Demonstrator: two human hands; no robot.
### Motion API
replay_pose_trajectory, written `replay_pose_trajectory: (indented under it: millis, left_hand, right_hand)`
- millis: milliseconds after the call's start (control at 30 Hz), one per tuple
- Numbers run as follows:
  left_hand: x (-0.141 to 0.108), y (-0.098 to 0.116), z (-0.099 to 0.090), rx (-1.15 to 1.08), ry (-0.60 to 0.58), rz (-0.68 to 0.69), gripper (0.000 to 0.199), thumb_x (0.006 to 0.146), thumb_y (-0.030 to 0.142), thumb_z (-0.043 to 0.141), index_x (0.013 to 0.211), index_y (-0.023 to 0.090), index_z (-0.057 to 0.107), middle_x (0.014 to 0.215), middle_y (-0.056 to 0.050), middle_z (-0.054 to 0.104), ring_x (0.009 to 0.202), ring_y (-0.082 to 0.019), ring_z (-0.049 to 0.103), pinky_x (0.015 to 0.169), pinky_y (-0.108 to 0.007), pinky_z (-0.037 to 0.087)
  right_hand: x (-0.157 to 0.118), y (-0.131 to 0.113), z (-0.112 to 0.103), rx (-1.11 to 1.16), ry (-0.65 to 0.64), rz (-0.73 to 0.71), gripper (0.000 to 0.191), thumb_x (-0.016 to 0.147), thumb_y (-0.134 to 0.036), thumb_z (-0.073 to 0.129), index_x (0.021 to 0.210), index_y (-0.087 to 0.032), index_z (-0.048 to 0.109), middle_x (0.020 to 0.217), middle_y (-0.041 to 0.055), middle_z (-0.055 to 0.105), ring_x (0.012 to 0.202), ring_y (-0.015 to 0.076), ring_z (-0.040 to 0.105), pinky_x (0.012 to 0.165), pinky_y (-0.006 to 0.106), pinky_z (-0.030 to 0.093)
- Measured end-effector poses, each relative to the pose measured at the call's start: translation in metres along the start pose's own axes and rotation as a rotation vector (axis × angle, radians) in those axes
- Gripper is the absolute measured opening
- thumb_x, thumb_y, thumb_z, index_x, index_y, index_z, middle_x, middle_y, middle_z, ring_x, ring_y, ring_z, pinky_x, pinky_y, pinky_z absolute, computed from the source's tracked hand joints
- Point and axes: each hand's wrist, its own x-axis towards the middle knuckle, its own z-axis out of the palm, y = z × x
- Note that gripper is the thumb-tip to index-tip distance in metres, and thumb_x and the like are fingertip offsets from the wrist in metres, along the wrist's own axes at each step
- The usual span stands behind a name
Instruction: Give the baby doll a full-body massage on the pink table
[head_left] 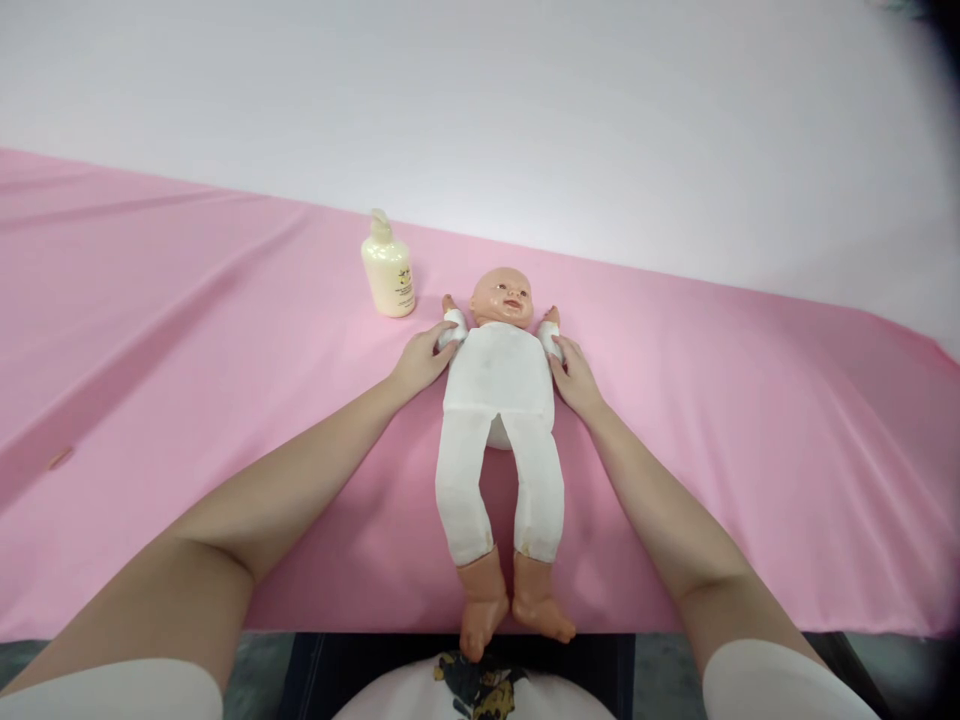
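A baby doll (498,375) with a white cloth body lies on its back, head away from me, its feet over the near table edge. Both its arms are raised beside its head. My left hand (424,360) is closed around the doll's arm on the left, thumb and fingers on the white sleeve. On the other side my right hand (576,378) grips the doll's other arm, its fingers partly hidden by the sleeve and body. Left of the doll's head stands a cream pump bottle (389,270), upright and touched by neither hand.
A pink cloth (315,300) with creases covers the table. Behind it rises a white surface (480,120). A small brownish strip (61,458) lies far left on the cloth. Below the near edge, a dark seat (315,670) shows around my lap.
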Motion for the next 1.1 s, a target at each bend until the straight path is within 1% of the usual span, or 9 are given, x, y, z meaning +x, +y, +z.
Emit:
replay_pose_trajectory:
  millis: [200,333,433,533,667,767,867,967,1100]
  left_hand:
    - [0.000,-0.003,0.002,-0.136,0.022,-0.088,0.041,0.091,0.040,0.054,0.129,0.022,0.060,0.091,-0.003,0.067,0.078,-0.020,0.058,0.078,-0.034,0.045]
    - [0.004,-0.008,0.007,-0.430,0.076,-0.080,0.037,0.093,0.045,0.054,0.121,0.022,0.058,0.096,-0.003,0.066,0.082,-0.018,0.059,0.082,-0.034,0.046]
    - [0.006,-0.008,0.010,-0.679,0.083,-0.047,0.042,0.090,0.048,0.060,0.123,0.022,0.051,0.095,-0.004,0.067,0.080,-0.017,0.060,0.080,-0.033,0.048]
    - [0.008,-0.006,0.011,-0.882,0.125,-0.041,0.051,0.081,0.043,0.072,0.120,0.023,0.047,0.110,-0.007,0.069,0.094,-0.018,0.064,0.087,-0.034,0.050]
    - [0.010,-0.005,0.009,-1.034,0.101,-0.047,0.064,0.060,0.023,0.079,0.117,0.023,0.051,0.117,-0.007,0.068,0.103,-0.021,0.065,0.087,-0.033,0.051]
    - [0.010,-0.007,0.009,-1.054,0.032,-0.070,0.061,0.050,0.013,0.070,0.110,0.021,0.060,0.109,-0.005,0.071,0.096,-0.021,0.066,0.076,-0.030,0.050]
    - [0.010,-0.008,0.008,-1.060,0.005,-0.093,0.040,0.049,0.011,0.067,0.088,0.018,0.065,0.092,-0.003,0.071,0.089,-0.021,0.066,0.071,-0.029,0.048]
    - [0.008,-0.006,0.007,-1.036,-0.035,-0.108,0.017,0.048,0.011,0.066,0.059,0.017,0.055,0.073,-0.003,0.066,0.094,-0.023,0.066,0.077,-0.031,0.049]
    - [0.006,-0.001,0.004,-0.963,-0.024,-0.137,0.024,0.045,0.010,0.065,0.047,0.018,0.043,0.059,0.000,0.055,0.099,-0.024,0.065,0.082,-0.031,0.048]
  right_hand:
    - [-0.001,0.004,-0.001,0.215,-0.009,0.202,0.053,0.092,-0.058,0.054,0.134,-0.026,0.054,0.120,0.0088,0.068,0.103,0.0262,0.064,0.103,0.052,0.050]
    - [0.002,0.008,0.001,0.554,0.017,0.220,0.059,0.083,-0.063,0.066,0.128,-0.028,0.052,0.122,0.0067,0.067,0.105,0.0228,0.065,0.100,0.043,0.052]
    - [0.003,0.006,0.000,0.706,0.036,0.219,0.070,0.075,-0.056,0.076,0.132,-0.032,0.044,0.126,0.0051,0.066,0.107,0.0213,0.066,0.097,0.039,0.053]
    - [0.005,0.003,-0.002,0.799,0.068,0.230,0.082,0.068,-0.045,0.081,0.137,-0.035,0.037,0.124,0.0032,0.066,0.107,0.0204,0.066,0.096,0.038,0.054]
    - [0.009,-0.001,-0.007,0.912,0.078,0.267,0.072,0.058,-0.028,0.079,0.124,-0.030,0.052,0.119,0.0040,0.068,0.111,0.0226,0.065,0.096,0.039,0.054]
    - [0.010,-0.004,-0.012,0.989,0.052,0.307,0.057,0.052,-0.021,0.074,0.108,-0.026,0.062,0.110,0.0045,0.070,0.108,0.0233,0.065,0.093,0.037,0.055]
    - [0.007,-0.008,-0.016,1.014,-0.022,0.348,0.045,0.051,-0.017,0.068,0.096,-0.025,0.065,0.083,0.0005,0.064,0.098,0.0202,0.065,0.091,0.034,0.055]
    - [0.004,-0.015,-0.019,0.968,-0.081,0.365,0.037,0.050,-0.013,0.065,0.085,-0.024,0.066,0.064,-0.0037,0.047,0.084,0.0168,0.061,0.081,0.029,0.054]
    - [0.001,-0.018,-0.020,0.882,-0.172,0.341,0.034,0.054,-0.014,0.066,0.087,-0.022,0.067,0.064,-0.0057,0.042,0.063,0.0100,0.046,0.066,0.023,0.047]
